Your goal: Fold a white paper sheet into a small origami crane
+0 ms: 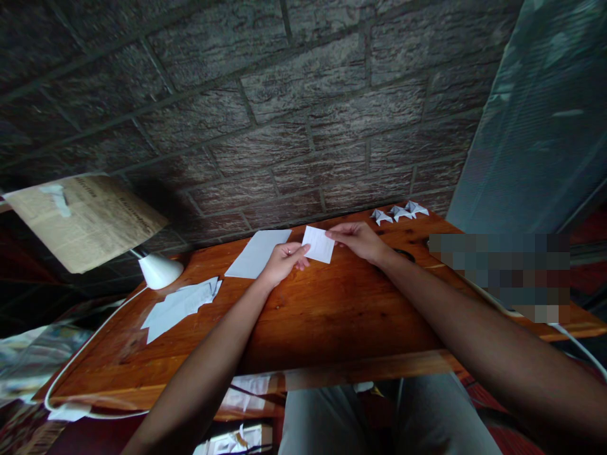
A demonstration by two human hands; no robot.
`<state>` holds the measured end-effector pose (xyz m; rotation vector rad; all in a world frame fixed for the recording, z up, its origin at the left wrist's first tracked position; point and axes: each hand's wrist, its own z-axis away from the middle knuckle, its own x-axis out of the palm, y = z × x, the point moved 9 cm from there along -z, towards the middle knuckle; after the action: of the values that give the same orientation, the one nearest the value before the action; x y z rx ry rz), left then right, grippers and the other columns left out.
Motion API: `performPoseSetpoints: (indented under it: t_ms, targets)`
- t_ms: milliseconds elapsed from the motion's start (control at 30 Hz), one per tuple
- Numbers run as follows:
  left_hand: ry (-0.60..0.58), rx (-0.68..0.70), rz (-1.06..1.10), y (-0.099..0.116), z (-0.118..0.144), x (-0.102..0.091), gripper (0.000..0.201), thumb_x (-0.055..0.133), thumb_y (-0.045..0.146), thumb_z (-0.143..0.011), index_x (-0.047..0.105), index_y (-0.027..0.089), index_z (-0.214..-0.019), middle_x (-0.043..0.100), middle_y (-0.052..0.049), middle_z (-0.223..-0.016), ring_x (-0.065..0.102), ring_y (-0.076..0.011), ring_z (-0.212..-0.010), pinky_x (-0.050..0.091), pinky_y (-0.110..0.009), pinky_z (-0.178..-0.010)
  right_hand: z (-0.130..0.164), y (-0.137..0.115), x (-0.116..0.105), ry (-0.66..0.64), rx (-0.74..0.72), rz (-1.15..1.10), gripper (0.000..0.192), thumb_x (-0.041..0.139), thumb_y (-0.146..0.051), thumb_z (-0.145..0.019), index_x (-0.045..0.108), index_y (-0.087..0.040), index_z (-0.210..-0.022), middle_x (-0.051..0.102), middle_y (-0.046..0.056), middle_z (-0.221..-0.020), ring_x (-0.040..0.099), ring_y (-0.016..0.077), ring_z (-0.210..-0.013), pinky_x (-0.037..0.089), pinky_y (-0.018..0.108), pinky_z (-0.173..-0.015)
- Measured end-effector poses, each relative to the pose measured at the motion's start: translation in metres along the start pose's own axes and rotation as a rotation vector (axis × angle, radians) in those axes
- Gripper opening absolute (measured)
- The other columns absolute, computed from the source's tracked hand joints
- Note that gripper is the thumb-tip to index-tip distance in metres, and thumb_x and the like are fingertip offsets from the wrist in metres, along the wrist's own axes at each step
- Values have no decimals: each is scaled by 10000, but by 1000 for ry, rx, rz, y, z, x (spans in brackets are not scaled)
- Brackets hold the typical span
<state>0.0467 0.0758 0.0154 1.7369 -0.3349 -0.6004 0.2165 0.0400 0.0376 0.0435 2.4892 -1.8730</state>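
Between my two hands is a small white square of paper [318, 246], held above the wooden table [332, 316]. My left hand [286, 260] pinches its left edge, thumb on top. At its upper right edge, my right hand [353, 239] grips it between thumb and fingers. Faint marks show on the paper's face. Just left of and behind my left hand lies a stack of white sheets [256, 254]. Beyond my right hand, several folded paper figures [401, 212] stand in a row near the wall.
A lamp with a white base [160, 272] and a paper shade [85, 218] stands at the left. Loose paper scraps [183, 306] lie before it. A white cord [71, 360] hangs over the left edge. A blurred-out object [502, 275] sits at the right. A brick-patterned wall [303, 139] rises behind.
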Motion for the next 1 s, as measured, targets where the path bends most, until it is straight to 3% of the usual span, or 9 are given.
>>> performPoseSetpoints:
  t_ms: [367, 533, 633, 800, 1000]
  targets:
    - [-9, -3, 87, -1, -1, 4, 494, 634, 607, -786, 621, 148, -604, 661, -48, -569, 564, -111, -510, 424, -253, -568, 0, 7, -7, 74, 97, -118, 333, 830, -453, -603, 745, -165, -747, 702, 22, -691, 571, 110, -626, 441, 262, -642]
    - [-53, -58, 224, -3, 1, 14, 382, 810, 426, -679, 718, 158, -935, 756, -80, -898, 675, -154, -743, 468, -239, -632, 4, 4, -4, 92, 104, -101, 357, 815, -478, -613, 756, -166, -778, 726, 36, -739, 575, 119, -636, 450, 269, -642]
    - [17, -125, 368, -11, -1, 13, 427, 857, 354, -625, 720, 170, -986, 756, -76, -991, 684, -151, -811, 500, -246, -710, 6, 4, 4, 77, 113, -95, 344, 807, -469, -624, 763, -171, -789, 732, 34, -752, 590, 120, -653, 453, 261, -644]
    - [228, -143, 511, -18, -3, -6, 366, 859, 388, -623, 700, 173, -874, 762, -63, -931, 700, -145, -841, 517, -260, -804, 9, 11, 10, 51, 163, -51, 295, 838, -420, -598, 755, -174, -738, 715, 22, -687, 589, 112, -630, 445, 241, -608]
    - [286, -128, 486, -15, -1, -14, 447, 825, 512, -624, 689, 164, -869, 758, -58, -856, 707, -170, -801, 532, -281, -758, 13, 17, 25, -118, 222, -54, 328, 856, -413, -573, 763, -151, -747, 725, 35, -681, 601, 107, -618, 446, 233, -598]
